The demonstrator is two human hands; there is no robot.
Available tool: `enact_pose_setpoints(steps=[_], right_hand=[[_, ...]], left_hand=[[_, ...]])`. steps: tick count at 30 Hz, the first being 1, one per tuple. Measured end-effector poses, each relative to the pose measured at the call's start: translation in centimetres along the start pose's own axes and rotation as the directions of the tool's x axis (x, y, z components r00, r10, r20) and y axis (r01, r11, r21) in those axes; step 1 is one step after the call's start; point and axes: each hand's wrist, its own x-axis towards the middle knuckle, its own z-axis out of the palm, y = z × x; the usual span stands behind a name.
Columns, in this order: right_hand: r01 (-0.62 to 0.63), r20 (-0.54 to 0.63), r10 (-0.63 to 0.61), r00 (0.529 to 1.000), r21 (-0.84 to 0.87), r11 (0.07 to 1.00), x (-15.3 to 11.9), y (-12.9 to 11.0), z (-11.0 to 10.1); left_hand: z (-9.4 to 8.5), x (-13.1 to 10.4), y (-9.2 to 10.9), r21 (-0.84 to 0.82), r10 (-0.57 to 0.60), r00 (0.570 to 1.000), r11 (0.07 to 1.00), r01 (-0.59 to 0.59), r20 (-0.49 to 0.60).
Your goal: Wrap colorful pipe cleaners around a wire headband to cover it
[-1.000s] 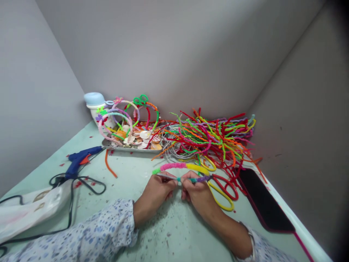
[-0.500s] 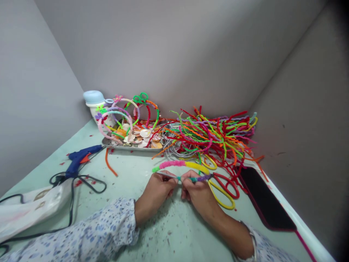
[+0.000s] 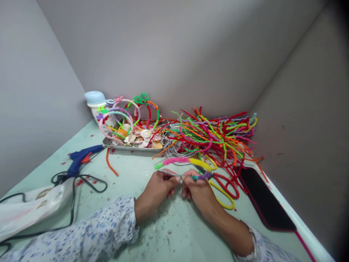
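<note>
Between my two hands is a wire hoop point(image 3: 176, 160) wrapped in pipe cleaner, in bands of green, pink, yellow, purple and teal. My left hand point(image 3: 160, 183) pinches its bare grey wire part between thumb and fingers. Close beside it, my right hand point(image 3: 195, 185) is closed on the teal stretch where the wrapping ends. The fingertips of both hands nearly meet, and they partly hide the teal end. Just behind and right of the hoop lie scissors with yellow handles point(image 3: 222, 198) and scissors with red handles point(image 3: 226, 185).
A metal tray point(image 3: 131, 147) holds shells and several finished hoops. Right of it lie a heap of pipe cleaners point(image 3: 218, 134) and coiled wire point(image 3: 174, 149). At left are a blue glue gun point(image 3: 79, 160) with its cord, a plastic bag point(image 3: 40, 207) and a lidded cup point(image 3: 95, 102). A phone point(image 3: 267, 198) lies right.
The hoop has tilted slightly, its green and pink side shifting a little right and toward the yellow side. Both hands keep their grip in nearly the same place.
</note>
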Motion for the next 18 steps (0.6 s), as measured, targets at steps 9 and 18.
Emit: enact_pose_setpoints(steps=[9,18], right_hand=[[0.065,0.025,-0.062,0.998,-0.129,0.990,-0.6,-0.9,0.4],[0.082,0.047,-0.089,0.995,0.132,0.988,-0.6,-0.4,0.3]], left_hand=[[-0.4,0.0,-1.3,0.030,-0.030,0.995,0.999,0.033,-0.095],[-0.1,0.1,-0.9,-0.144,0.014,0.995,0.989,-0.028,-0.098]])
